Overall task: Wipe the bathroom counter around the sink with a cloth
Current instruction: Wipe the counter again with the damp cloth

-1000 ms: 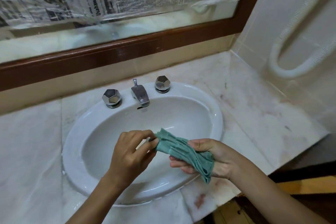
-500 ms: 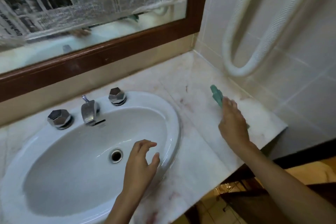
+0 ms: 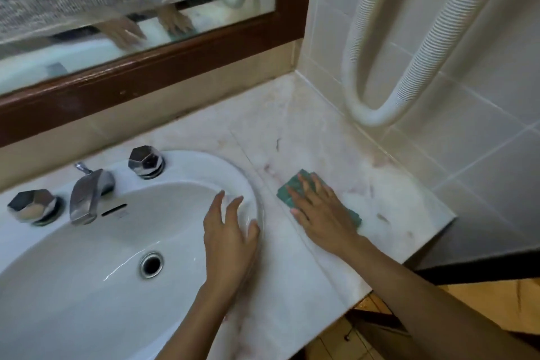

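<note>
A green cloth (image 3: 287, 191) lies flat on the pale marble counter (image 3: 309, 131) just right of the white oval sink (image 3: 87, 286). My right hand (image 3: 318, 210) presses down on the cloth with fingers spread, covering most of it. My left hand (image 3: 229, 237) rests open on the sink's right rim, fingers apart, holding nothing.
A chrome faucet (image 3: 87, 193) with two faceted knobs (image 3: 146, 161) (image 3: 30, 204) sits at the sink's back. A wood-framed mirror (image 3: 163, 64) runs behind. A white ribbed hose (image 3: 409, 52) hangs on the tiled right wall. The counter ends at its front-right edge (image 3: 409, 251).
The right hand went from holding the cloth near the right wall to pressing it flat on the counter closer to the sink. The left hand moved to the sink's right rim.
</note>
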Available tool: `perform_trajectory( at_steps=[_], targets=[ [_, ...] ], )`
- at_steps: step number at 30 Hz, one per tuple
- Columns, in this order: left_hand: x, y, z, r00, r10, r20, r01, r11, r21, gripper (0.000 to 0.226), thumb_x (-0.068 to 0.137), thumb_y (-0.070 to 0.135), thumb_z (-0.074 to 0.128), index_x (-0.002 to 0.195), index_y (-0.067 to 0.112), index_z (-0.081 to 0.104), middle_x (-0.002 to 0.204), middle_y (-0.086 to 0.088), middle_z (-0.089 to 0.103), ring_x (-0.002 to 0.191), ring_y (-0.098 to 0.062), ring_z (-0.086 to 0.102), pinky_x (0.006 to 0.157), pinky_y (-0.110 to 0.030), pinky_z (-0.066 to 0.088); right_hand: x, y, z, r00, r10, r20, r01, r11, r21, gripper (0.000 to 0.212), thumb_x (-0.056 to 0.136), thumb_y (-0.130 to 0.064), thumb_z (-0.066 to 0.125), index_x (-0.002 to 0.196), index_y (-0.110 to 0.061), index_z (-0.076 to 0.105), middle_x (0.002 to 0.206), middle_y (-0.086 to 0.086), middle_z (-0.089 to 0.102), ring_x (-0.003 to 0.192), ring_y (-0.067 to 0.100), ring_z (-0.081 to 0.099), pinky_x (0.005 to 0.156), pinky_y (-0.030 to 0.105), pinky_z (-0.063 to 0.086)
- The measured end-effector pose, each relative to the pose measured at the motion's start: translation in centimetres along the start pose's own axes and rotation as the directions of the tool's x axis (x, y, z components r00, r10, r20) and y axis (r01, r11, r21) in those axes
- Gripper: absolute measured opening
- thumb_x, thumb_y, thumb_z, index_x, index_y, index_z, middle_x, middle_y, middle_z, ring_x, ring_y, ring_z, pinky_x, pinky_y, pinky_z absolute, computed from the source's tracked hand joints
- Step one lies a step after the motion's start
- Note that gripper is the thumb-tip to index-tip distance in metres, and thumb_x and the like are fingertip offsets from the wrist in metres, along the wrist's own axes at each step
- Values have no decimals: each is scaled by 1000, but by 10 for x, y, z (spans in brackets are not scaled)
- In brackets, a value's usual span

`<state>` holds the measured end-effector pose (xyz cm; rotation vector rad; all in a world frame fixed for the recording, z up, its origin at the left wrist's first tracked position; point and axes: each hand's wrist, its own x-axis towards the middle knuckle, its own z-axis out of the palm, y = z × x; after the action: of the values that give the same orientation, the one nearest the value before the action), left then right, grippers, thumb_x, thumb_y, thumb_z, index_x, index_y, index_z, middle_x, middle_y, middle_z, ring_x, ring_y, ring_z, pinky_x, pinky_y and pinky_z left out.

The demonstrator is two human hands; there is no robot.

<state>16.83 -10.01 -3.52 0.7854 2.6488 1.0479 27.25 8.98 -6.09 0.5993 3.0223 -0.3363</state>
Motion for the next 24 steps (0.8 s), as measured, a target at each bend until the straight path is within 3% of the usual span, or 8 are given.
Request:
perform_trajectory(
  at_steps=[3,7,10,13,17,20,24],
  targets=[
    [30,10,16,989,-133,64,128,990,65,67,93,40,52,152,21,26,163,-5,-2,148,-28,4,115,-48,24,10,21,10,997,-57,52,61,995,-80,53,98,-48,21,150,-34,27,160,-1,18,148,21,11,113,39,12],
    [41,10,37,983,-167,82,144,963,230,66,96,49,30,153,20,13,162,-4,-13,144,-38,0,113,-51,26,61,62,-3,996,81,25,-79,995,-65,55,95,-49,13,149,-44,12,161,-8,9,148,18,3,116,41,8],
    [41,5,42,985,-156,70,130,948,290,68,92,52,21,151,18,14,162,-9,-9,141,-43,8,114,-52,24,132,86,-13,984,180,4,-179,982,-60,53,98,-43,16,150,-42,7,162,-7,3,148,19,-2,117,43,5],
    [46,7,44,991,-135,15,122,932,341,67,92,47,23,147,10,28,159,-22,6,136,-44,17,114,-53,25,213,87,-19,976,216,13,-215,975,-53,53,101,-41,18,152,-38,7,162,-4,0,148,22,-4,118,45,4],
    [46,8,46,997,-66,-34,74,926,370,59,93,38,34,139,2,41,152,-30,25,132,-37,18,108,-56,32,279,42,-17,988,139,67,-135,989,-53,53,101,-41,14,152,-36,3,162,-2,-3,148,25,-5,118,46,3],
    [45,8,45,994,-113,13,102,939,329,60,96,41,34,146,7,32,159,-24,10,136,-36,12,114,-52,24,248,-1,-5,993,-39,115,43,999,-31,53,101,-39,16,152,-37,2,162,-2,-3,148,26,-6,117,46,3],
    [47,8,43,995,-97,11,87,935,343,59,97,40,35,145,6,33,158,-24,12,137,-34,11,113,-53,24,104,-30,11,982,-185,34,185,983,5,56,98,-37,24,153,-32,17,162,-2,11,148,25,4,115,46,14]
  ],
)
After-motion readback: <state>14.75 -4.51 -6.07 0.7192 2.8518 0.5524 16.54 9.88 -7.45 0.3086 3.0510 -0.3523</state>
